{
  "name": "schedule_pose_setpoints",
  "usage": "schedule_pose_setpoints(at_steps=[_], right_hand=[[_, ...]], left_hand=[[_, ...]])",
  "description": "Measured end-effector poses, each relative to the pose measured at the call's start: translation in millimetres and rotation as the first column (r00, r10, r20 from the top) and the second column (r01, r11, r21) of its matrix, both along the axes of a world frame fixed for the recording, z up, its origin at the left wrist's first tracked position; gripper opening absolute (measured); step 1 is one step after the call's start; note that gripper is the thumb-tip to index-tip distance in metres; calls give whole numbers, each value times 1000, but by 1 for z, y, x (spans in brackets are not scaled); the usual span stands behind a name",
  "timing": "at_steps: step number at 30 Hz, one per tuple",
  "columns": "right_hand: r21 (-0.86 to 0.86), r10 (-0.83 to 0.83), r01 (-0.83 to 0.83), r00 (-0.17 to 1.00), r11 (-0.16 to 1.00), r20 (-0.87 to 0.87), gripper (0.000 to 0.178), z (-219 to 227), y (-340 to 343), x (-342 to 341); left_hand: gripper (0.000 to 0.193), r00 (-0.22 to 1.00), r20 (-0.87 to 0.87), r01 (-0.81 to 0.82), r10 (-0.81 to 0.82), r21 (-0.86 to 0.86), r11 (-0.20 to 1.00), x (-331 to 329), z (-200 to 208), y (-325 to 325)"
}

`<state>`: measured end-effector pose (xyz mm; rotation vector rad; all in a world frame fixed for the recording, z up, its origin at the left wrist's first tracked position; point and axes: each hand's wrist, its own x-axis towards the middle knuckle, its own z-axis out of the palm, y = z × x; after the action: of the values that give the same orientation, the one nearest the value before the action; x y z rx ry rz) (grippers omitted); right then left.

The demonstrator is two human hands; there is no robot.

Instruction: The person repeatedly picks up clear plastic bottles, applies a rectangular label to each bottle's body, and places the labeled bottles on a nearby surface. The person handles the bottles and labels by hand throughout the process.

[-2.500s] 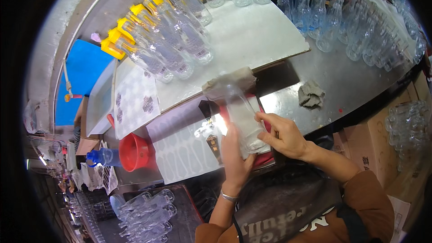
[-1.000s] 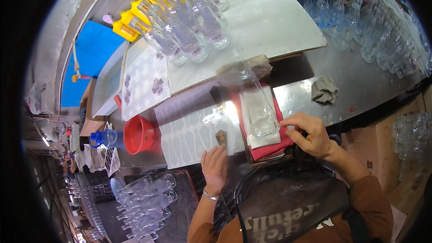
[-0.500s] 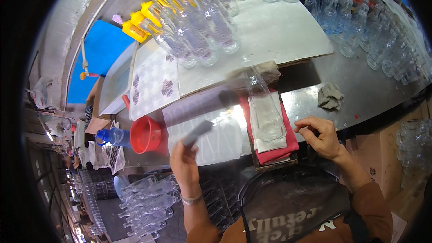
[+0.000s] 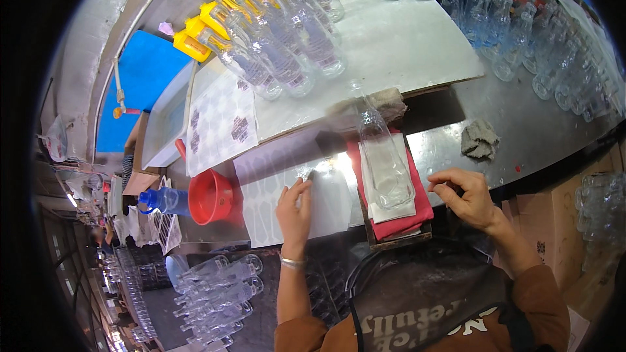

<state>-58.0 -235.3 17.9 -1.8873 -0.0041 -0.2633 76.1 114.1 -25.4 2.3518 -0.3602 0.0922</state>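
My left hand [image 4: 295, 214] is over a pale sheet [image 4: 264, 186] printed with bottle-shaped outlines. Its thumb and fingers come together at a small dark bit by the fingertips, too unclear to name. Right of it, a clear glass bottle [image 4: 393, 186] lies on a white cloth [image 4: 407, 207] over a red cloth [image 4: 422, 199], neck pointing away from me. My right hand [image 4: 464, 197] hovers just right of the bottle, fingers loosely curled and apart, with nothing visible in them. Behind the bottle's neck sits a rolled greyish cloth [image 4: 388, 102].
Upright printed bottles [image 4: 287, 58] and yellow containers [image 4: 191, 45] stand on the raised white board [image 4: 398, 45]. A red bucket [image 4: 212, 197] and blue-capped jug [image 4: 166, 200] are at left. More clear bottles [image 4: 508, 32] stand far right, near a crumpled rag [image 4: 480, 140]. Several bottles [image 4: 218, 293] lie lower left.
My left hand has shifted right and slightly up across the sheet. The blurred grey strip in its fingers earlier no longer shows plainly. My right hand and the bottle have stayed put.
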Motion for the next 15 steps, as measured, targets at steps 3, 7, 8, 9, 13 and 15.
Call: schedule_pose_setpoints(at_steps=[3, 7, 8, 9, 13, 15], right_hand=[[-89, 143, -131, 979, 987, 144, 18, 16, 14, 21], [-455, 210, 5, 883, 890, 420, 30, 59, 57, 55], [-459, 189, 51, 867, 887, 461, 33, 65, 70, 64], [-488, 186, 64, 875, 871, 446, 31, 69, 77, 72], [-532, 154, 148, 863, 834, 481, 31, 66, 81, 80], [-518, 137, 175, 849, 838, 510, 28, 61, 72, 73]], left_hand=[[29, 922, -384, -232, -53, -656, 718, -7, 48, -15], [43, 876, -276, -166, -396, -943, 290, -22, 80, -42], [47, 854, -224, -163, -469, -972, 168, -29, 88, -51], [53, 851, -255, -185, -458, -964, 193, -35, 94, -64], [69, 822, -303, -157, -482, -934, 321, -59, 110, -92], [75, 816, -321, -69, -480, -880, 470, -66, 113, -99]])
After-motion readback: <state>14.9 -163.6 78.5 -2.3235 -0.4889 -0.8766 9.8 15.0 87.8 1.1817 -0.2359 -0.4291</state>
